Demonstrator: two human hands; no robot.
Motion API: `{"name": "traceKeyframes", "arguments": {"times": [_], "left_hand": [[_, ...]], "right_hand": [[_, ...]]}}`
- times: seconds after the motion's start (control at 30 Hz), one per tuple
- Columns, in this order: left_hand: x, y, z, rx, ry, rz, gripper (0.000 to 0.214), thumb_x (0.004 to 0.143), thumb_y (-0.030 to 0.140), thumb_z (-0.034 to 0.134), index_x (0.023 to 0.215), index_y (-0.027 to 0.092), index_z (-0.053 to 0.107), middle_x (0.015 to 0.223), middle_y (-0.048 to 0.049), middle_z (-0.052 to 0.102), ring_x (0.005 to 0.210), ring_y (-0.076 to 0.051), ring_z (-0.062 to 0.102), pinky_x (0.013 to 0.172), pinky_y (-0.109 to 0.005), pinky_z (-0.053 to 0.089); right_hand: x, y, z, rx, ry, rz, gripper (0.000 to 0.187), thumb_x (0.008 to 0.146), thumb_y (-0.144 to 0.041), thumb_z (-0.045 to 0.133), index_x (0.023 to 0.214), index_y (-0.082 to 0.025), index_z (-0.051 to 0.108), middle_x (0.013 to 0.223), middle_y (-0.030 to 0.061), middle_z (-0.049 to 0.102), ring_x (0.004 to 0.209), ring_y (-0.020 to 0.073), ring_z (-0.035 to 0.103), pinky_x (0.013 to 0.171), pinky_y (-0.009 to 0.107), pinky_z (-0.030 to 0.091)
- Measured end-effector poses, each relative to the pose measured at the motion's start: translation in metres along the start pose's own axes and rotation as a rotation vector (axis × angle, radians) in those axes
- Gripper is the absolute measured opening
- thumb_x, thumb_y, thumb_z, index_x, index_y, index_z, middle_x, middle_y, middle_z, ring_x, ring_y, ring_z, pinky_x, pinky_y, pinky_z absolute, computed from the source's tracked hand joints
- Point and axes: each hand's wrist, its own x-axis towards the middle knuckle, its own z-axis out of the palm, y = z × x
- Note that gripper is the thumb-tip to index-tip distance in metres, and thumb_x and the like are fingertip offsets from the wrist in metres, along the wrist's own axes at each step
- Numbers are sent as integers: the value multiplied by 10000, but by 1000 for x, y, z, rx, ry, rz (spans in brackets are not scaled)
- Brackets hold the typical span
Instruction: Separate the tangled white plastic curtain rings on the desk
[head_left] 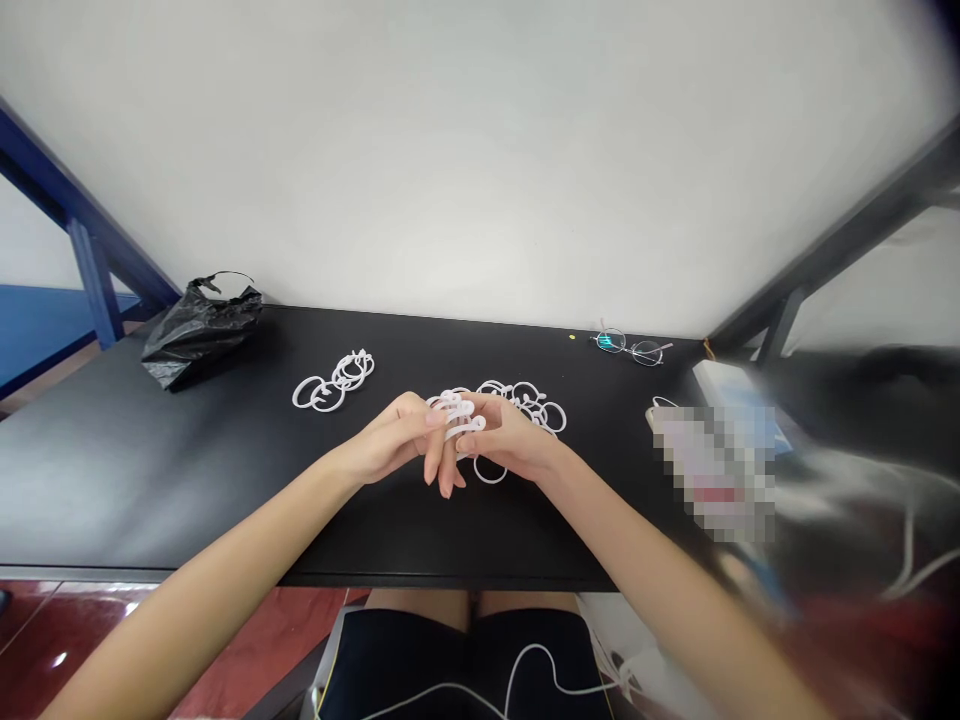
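Observation:
Over the black table point(225, 450), my left hand point(394, 437) and my right hand point(517, 440) meet around several white plastic curtain rings point(457, 405). My left thumb presses on the rings while its other fingers reach beneath and through them. The right thumb and fingers pinch a ring's rounded end. Behind and beside my right hand lies a loose pile of white rings point(551, 415), partly hidden by the hands. One ring point(491, 481) hangs or lies just below the hands; I cannot tell which. Farther left, a smaller linked cluster of white rings point(328, 398) rests on the table.
A crumpled black plastic bag point(202, 330) sits at the back left. Eyeglasses point(630, 347) lie near the wall at the back right. To the right are a white and blue box point(739, 395) and a blurred-out item point(712, 475). A white cable point(536, 650) crosses my lap.

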Motion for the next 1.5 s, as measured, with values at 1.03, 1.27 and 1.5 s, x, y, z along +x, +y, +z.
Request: {"name": "traceKeyframes", "arguments": {"times": [1.03, 1.27, 1.5], "left_hand": [[7, -22, -13, 1153, 384, 121, 447, 868, 213, 475, 1295, 181, 603, 1042, -97, 645, 840, -187, 610, 741, -333, 513], [8, -21, -22, 863, 313, 51, 433, 944, 238, 399, 1352, 159, 520, 970, -71, 716, 803, -162, 672, 723, -266, 530], [11, -16, -18, 787, 221, 61, 157, 829, 216, 536, 915, 126, 632, 794, -13, 645, 705, -125, 576, 641, -217, 468]], "right_hand": [[1, 13, 9, 66, 290, 197, 387, 536, -369, 907, 765, -135, 699, 617, -1, 692, 517, 129, 686, 485, 185, 550], [2, 10, 7, 294, 161, 199, 409, 693, -509, 799, 830, -133, 716, 746, 44, 742, 612, 120, 710, 549, 177, 562], [2, 13, 6, 295, 88, 256, 423, 761, -527, 742, 818, -109, 708, 721, 81, 746, 645, 172, 740, 541, 200, 558]]}}
